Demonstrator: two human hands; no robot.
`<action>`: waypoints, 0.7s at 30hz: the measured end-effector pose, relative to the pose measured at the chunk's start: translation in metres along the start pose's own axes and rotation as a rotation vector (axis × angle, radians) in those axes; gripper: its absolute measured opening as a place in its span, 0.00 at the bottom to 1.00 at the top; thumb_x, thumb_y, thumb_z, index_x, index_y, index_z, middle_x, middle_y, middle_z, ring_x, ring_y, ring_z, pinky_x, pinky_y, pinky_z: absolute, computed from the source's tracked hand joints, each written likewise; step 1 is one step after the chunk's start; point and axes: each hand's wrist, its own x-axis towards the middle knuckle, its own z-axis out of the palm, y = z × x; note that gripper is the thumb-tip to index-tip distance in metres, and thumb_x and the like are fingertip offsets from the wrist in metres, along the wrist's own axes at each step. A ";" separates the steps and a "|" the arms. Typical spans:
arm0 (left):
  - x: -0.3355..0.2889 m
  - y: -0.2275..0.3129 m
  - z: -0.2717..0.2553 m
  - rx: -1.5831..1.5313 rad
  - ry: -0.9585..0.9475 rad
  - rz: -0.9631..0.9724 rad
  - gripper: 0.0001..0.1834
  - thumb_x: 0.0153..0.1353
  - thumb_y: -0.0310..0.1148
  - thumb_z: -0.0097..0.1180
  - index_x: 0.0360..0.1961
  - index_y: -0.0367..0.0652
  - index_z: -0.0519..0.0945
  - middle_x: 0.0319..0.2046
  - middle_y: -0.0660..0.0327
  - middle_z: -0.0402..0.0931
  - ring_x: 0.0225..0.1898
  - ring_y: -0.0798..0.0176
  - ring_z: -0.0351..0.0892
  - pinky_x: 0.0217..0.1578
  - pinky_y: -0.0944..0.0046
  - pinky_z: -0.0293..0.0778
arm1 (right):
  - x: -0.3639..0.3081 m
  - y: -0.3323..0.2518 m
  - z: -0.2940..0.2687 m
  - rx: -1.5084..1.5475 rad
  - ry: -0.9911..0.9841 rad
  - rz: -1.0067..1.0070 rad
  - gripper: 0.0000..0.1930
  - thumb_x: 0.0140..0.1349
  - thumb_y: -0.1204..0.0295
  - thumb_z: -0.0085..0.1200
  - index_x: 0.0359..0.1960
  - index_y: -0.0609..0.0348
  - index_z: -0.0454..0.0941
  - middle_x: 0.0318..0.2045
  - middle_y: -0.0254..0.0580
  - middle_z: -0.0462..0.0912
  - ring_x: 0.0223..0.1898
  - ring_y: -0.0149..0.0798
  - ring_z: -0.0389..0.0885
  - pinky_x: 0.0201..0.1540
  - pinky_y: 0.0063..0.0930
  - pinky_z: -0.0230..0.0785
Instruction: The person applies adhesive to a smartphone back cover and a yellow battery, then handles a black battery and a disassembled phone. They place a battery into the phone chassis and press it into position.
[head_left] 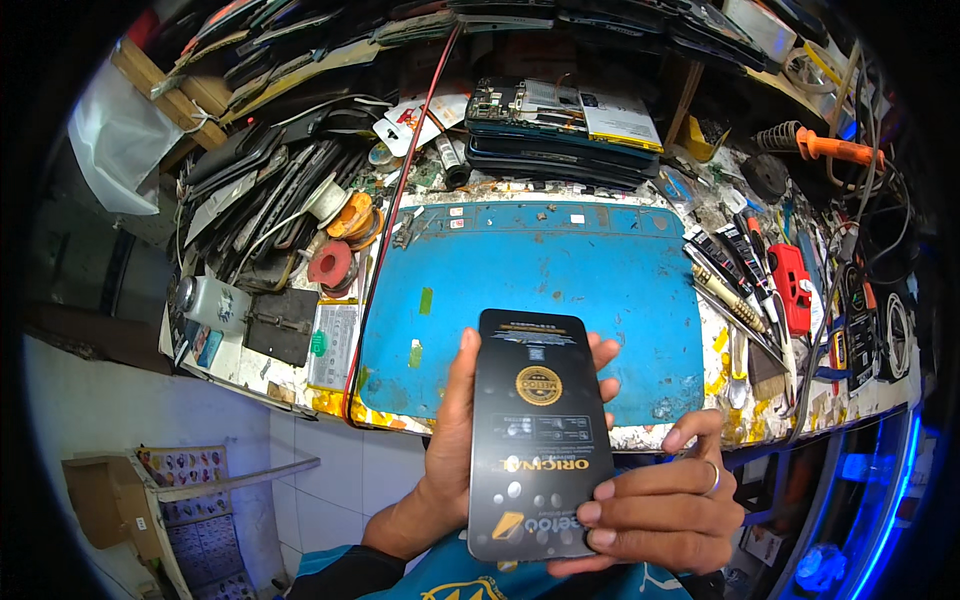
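A person holds a flat black rectangular phone-screen package with a gold round seal [538, 430] upright above the near edge of a worn blue rubber work mat [560, 290]. The left hand [450, 440] cups its back, fingers wrapped around; the right hand [665, 505] pinches its lower corner.

both hands [560, 480] holding black package [538, 430], blue mat [560, 260]
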 end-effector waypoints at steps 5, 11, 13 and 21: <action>0.001 -0.006 0.012 0.201 0.237 -0.172 0.49 0.67 0.70 0.21 0.71 0.36 0.54 0.70 0.48 0.56 0.69 0.53 0.61 0.66 0.50 0.65 | 0.003 0.000 0.004 0.040 0.122 0.105 0.17 0.41 0.60 0.78 0.31 0.42 0.83 0.30 0.20 0.87 0.34 0.23 0.84 0.44 0.28 0.61; -0.017 -0.008 0.005 0.218 0.306 -0.222 0.53 0.64 0.73 0.21 0.73 0.35 0.48 0.70 0.45 0.55 0.71 0.49 0.57 0.68 0.47 0.60 | 0.006 0.004 0.009 0.051 0.171 0.100 0.18 0.40 0.60 0.78 0.32 0.42 0.82 0.29 0.21 0.87 0.33 0.24 0.83 0.42 0.26 0.64; -0.039 0.000 0.006 0.332 0.361 -0.262 0.57 0.61 0.76 0.22 0.73 0.33 0.47 0.69 0.42 0.56 0.70 0.47 0.58 0.68 0.45 0.60 | 0.005 0.005 0.006 0.043 0.128 0.094 0.22 0.38 0.58 0.79 0.33 0.43 0.79 0.29 0.21 0.86 0.33 0.24 0.82 0.43 0.28 0.63; -0.088 0.039 0.013 2.100 -0.071 0.829 0.34 0.37 0.56 0.78 0.38 0.42 0.81 0.37 0.55 0.82 0.36 0.64 0.77 0.32 0.63 0.71 | -0.004 0.013 0.011 0.081 0.200 0.075 0.15 0.45 0.58 0.75 0.31 0.46 0.84 0.29 0.27 0.87 0.31 0.27 0.82 0.39 0.29 0.65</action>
